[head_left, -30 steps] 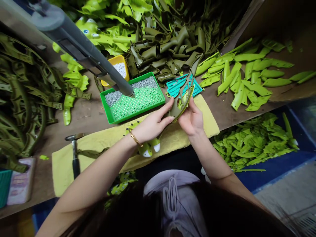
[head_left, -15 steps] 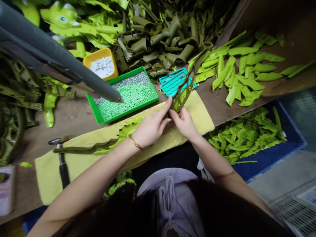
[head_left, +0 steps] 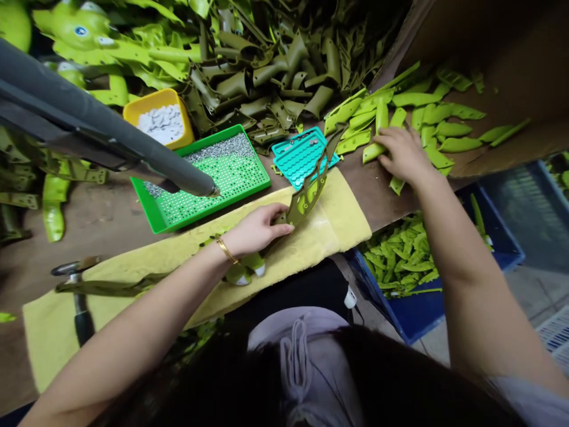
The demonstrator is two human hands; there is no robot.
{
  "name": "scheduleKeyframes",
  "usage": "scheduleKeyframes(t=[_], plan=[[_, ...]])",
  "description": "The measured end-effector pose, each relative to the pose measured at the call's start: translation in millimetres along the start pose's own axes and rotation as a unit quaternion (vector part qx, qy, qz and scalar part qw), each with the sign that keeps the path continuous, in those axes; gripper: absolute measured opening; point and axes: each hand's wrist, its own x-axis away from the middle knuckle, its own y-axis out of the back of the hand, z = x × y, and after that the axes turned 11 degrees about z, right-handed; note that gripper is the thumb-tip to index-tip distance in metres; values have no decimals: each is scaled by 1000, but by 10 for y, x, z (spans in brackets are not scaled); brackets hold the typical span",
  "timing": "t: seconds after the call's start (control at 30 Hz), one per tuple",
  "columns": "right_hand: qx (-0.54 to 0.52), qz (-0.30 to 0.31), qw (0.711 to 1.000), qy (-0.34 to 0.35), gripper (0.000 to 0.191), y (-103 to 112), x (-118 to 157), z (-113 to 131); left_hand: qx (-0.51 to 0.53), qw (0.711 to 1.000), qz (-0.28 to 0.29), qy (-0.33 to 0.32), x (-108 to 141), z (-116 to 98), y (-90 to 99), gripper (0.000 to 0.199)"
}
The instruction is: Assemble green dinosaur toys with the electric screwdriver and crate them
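Yellow cloth (head_left: 342, 216) lies nearest, bearing a white-tipped lime piece (head_left: 242, 276) at seven o'clock from the left hand (head_left: 260, 228), partly hidden by the wrist. A hammer (head_left: 80, 303) rests between eight and nine o'clock; a blue crate (head_left: 415, 320) of lime parts stands at four. The left hand pinches the near end of a curved olive part (head_left: 296, 207) between thumb and fingers, over the cloth; the part, lime insert (head_left: 313, 188) within its frame, points towards one o'clock. Beyond it is a teal tray (head_left: 302, 157), and at ten o'clock a green tray (head_left: 217, 204) of silvery bits, below the tip of a grey tool (head_left: 186, 175). At two o'clock the right hand (head_left: 406, 155) lays bent fingers on lime strips (head_left: 438, 115); whether they grip one I cannot tell. Farther still, a yellow tub (head_left: 186, 121) holds white pieces between ten and eleven, and olive parts (head_left: 275, 77) heap at twelve.
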Motion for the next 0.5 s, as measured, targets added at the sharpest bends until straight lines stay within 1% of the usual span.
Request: scheduleKeyframes(t=[0.03, 0.07, 0.1, 0.13, 0.17, 0.2, 0.23, 0.27, 0.3, 0.33, 0.4, 0.43, 0.5], plan=[[30, 0, 1000, -6, 44, 53, -64, -156, -11, 1000, 4, 14, 35, 36, 3, 43], [45, -17, 999, -14, 47, 92, -110, -237, -18, 999, 6, 25, 77, 71, 8, 42], [47, -49, 998, -20, 50, 114, -134, -237, -22, 999, 7, 32, 121, 103, 15, 41], [34, -88, 995, -20, 54, 117, -136, -157, -22, 999, 9, 37, 161, 130, 21, 40], [12, -125, 992, -8, 56, 98, -114, -4, -17, 999, 12, 40, 193, 151, 27, 40], [-18, -143, 989, 21, 58, 56, -71, 209, -7, 999, 17, 43, 214, 168, 30, 39], [-50, -143, 986, 62, 55, -6, -11, 460, 6, 999, 24, 45, 224, 181, 31, 39], [-71, -109, 984, 119, 51, -84, 61, 728, 19, 998, 30, 49, 224, 192, 28, 40], [-75, -27, 980, 185, 50, -172, 136, 992, 32, 998, 34, 52, 216, 202, 22, 40], [-71, 47, 965, 248, 50, -262, 208, 1231, 47, 997, 34, 57, 204, 212, 13, 39], [-47, 137, 936, 320, 47, -427, 323, 1588, 84, 994, 17, 66, 182, 228, -13, 38], [-36, 156, 928, 335, 45, -495, 361, 1697, 105, 992, 4, 69, 175, 233, -28, 40], [-16, 161, 927, 339, 42, -594, 401, 1797, 129, 989, -28, 70, 174, 233, -56, 44]])
